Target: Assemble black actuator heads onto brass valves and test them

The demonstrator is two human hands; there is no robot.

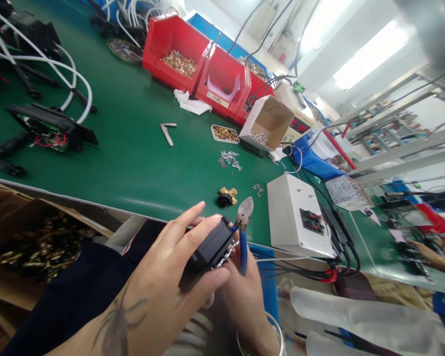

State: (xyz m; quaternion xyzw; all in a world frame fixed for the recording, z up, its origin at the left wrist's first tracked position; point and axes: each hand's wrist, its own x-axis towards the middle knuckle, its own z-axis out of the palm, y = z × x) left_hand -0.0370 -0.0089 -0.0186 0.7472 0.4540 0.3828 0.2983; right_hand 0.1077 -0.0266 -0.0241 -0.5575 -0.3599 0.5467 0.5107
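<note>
My left hand [166,267] is wrapped around a black plastic housing [209,242], thumb and fingers on either side of it. A metal clip [227,253] shows along the housing's lower right edge. Blue-handled cutting pliers [244,213] are in my right hand [246,294], jaws pointing up and away from me. The right hand sits close against the housing, and its fingers are partly hidden behind it. Just beyond the hands, a brass fitting with a black cap [227,197] rests on the green bench [133,163]. Small screws [258,189] lie beside it.
Loose metal pins [230,159] and a small tray [226,142] of brass parts lie farther back. Red bins [154,52] and a cardboard box [278,116] line the rear. A white control box [284,217] stands right. A co-worker's hand [424,252] shows far right.
</note>
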